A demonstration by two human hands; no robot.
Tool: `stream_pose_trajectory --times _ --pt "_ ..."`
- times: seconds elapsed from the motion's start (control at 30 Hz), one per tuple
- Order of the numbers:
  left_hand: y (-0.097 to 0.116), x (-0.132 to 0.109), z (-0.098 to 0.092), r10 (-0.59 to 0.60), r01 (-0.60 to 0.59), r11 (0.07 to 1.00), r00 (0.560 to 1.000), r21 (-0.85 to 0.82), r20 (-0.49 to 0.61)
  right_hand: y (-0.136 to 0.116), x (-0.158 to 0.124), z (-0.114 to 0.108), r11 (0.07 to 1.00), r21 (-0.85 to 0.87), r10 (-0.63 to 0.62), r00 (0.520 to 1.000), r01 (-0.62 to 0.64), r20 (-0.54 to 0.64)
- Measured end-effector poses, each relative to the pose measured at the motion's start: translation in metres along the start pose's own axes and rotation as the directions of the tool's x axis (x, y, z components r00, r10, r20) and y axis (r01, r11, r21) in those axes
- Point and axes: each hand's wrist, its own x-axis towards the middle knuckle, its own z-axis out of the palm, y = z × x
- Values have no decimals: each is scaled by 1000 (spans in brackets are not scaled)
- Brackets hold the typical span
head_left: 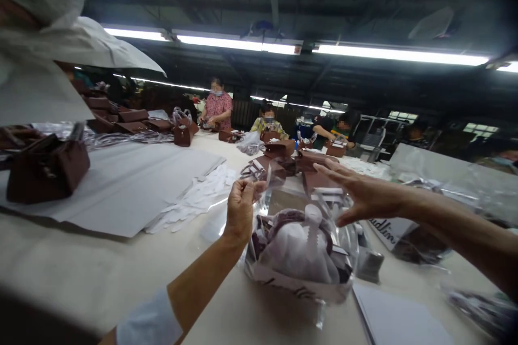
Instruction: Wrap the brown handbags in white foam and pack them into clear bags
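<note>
In front of me on the table stands a clear plastic bag (301, 291) with a handbag inside, its top covered by a white wrap (291, 250) and dark maroon straps. My left hand (240, 210) is closed in a pinch on the upper left edge of the clear plastic bag. On the other side, my right hand (364, 194) hovers over the bag's upper right, fingers stretched and apart, with nothing in its grasp. Just beyond both hands sit several brown handbags (279, 148), some lying against each other.
White sheets (121, 188) cover the left of the table, with a brown handbag (48, 167) on them. Paper strips (194, 199) lie beside these. Another wrapped bag (421, 232) stands at right, near white papers (400, 318) and a grey roll (370, 264). Several people work farther back.
</note>
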Motion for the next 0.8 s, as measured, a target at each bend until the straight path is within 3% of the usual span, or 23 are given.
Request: stream_pose_trajectory --times 0.2,0.3,0.37,0.4,0.5,0.53,0.6,0.67,0.73,0.8 --pt "-6 11 -16 38 -35 997 999 71 -32 46 9 17 970 219 70 985 -104 160" --pt "-8 19 -18 26 -28 990 1000 138 18 49 6 19 977 162 146 988 -136 -47" --pt "-11 23 -16 8 -19 984 998 177 62 47 7 19 971 131 222 962 -202 -159" --pt "-12 25 -14 2 -18 981 997 191 82 46 9 20 952 146 289 949 -270 -130" --pt "-12 32 -3 8 -32 979 993 201 119 47 16 19 854 236 429 885 -463 184" --pt "-10 37 2 23 -47 980 992 195 124 50 17 16 835 261 420 868 -484 266" --pt "0 51 19 69 -91 980 990 175 126 60 16 2 836 299 374 877 -459 302" --pt "17 72 42 121 -140 980 983 142 136 71 10 -22 827 351 378 896 -439 231" --pt "35 97 69 155 -174 979 974 107 166 83 1 -53 803 411 447 892 -432 64" --pt "46 120 97 186 -207 974 963 95 195 97 -4 -84 771 448 561 815 -453 -143"
